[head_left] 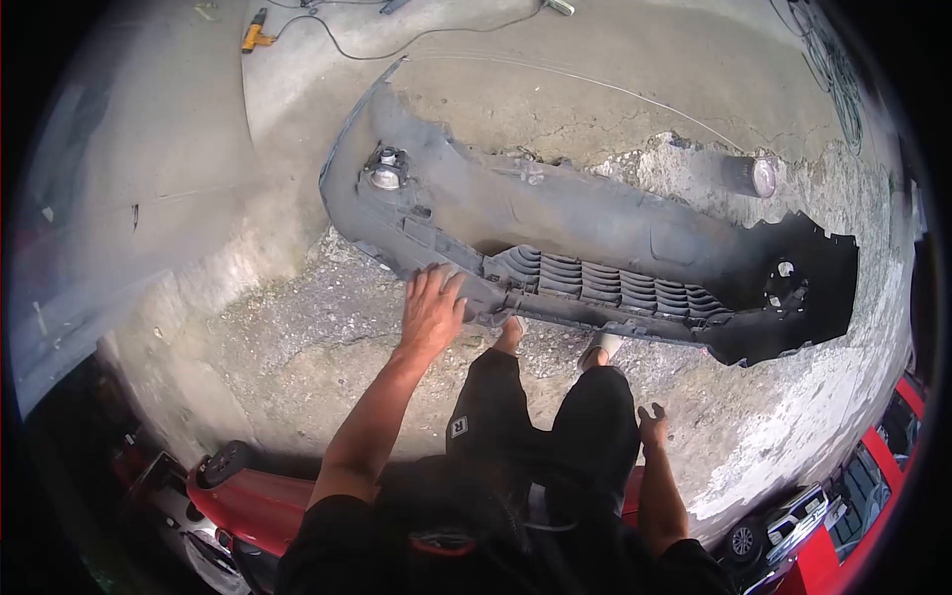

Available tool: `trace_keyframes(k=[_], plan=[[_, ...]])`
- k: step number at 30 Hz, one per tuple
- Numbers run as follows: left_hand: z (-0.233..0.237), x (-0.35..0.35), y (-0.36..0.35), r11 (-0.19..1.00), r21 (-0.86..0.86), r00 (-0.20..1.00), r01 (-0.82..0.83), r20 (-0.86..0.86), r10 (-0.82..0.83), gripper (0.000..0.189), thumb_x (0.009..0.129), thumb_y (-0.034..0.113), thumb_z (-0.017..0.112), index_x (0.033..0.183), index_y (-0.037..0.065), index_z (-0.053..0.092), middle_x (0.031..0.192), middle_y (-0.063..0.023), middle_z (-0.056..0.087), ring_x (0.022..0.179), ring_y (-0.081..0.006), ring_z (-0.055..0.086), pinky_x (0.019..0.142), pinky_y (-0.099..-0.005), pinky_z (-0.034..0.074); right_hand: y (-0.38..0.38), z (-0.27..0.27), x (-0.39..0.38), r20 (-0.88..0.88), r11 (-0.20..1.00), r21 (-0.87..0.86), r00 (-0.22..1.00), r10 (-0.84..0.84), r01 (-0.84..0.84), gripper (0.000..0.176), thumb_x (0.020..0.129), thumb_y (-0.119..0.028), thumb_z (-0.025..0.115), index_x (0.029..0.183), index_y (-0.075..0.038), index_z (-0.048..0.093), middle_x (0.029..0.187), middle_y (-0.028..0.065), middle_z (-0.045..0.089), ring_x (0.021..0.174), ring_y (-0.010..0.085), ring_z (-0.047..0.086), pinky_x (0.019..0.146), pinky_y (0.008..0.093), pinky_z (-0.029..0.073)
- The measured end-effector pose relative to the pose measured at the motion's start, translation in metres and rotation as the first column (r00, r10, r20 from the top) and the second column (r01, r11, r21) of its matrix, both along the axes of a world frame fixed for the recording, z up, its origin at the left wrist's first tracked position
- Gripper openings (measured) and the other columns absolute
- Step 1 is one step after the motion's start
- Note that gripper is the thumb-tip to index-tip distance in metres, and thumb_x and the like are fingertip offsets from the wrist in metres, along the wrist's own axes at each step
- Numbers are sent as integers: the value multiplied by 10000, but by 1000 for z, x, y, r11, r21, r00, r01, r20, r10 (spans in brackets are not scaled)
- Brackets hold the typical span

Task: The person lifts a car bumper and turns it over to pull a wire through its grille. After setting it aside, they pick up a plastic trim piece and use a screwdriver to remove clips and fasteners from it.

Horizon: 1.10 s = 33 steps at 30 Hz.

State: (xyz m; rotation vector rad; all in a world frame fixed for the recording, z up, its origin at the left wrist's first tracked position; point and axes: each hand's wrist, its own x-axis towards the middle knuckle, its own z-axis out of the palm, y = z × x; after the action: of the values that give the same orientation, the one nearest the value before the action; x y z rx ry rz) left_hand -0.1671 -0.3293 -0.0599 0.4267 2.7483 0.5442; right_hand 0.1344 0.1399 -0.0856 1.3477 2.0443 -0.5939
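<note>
A large grey and black car bumper (595, 218) lies on the concrete ground, its inner side facing up, with a slatted grille (620, 286) along its lower middle. My left hand (433, 302) rests on the bumper's near edge, left of the grille, fingers spread and pointing away from me. On the bumper's left part sits a round lamp (387, 171). My right hand (653, 424) hangs beside my right knee, off the bumper, its fingers apart and nothing in them.
Beyond the bumper stands a cylindrical container (762, 177). A yellow tool (256, 35) with a cord lies at the upper left. Coiled cable (838, 84) is at the upper right. Red cars (260, 496) are behind me. My feet are close to the bumper's near edge.
</note>
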Motion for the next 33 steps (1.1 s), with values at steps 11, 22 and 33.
trace_keyframes(k=[11,22,33], plan=[[-16,-46,-130,657,171,659,-734,-56,750,845,796,292,777,1469,54,324,1447,-255,344,1333,-425,384,1099,-463,362,-17,-22,-1,-209,998,-53,978,21,-33,668,861,-349,711,1363,30,486,1371,247,518,1298,366,478,1072,405,378],[-17,84,-86,861,-49,775,-507,411,480,574,837,306,730,1307,32,549,1306,-250,554,1240,-395,513,1048,-425,415,-63,18,58,-187,994,-109,982,-19,-2,538,839,-338,712,1196,56,629,1144,256,663,1106,366,620,978,384,451],[57,-24,-170,764,196,782,-615,278,558,436,892,208,690,1247,-23,588,1143,-195,679,1031,-252,668,905,-343,517,-133,47,-82,-415,961,-275,897,-151,35,530,891,-355,672,1231,48,611,1193,250,647,1098,327,629,953,371,467]])
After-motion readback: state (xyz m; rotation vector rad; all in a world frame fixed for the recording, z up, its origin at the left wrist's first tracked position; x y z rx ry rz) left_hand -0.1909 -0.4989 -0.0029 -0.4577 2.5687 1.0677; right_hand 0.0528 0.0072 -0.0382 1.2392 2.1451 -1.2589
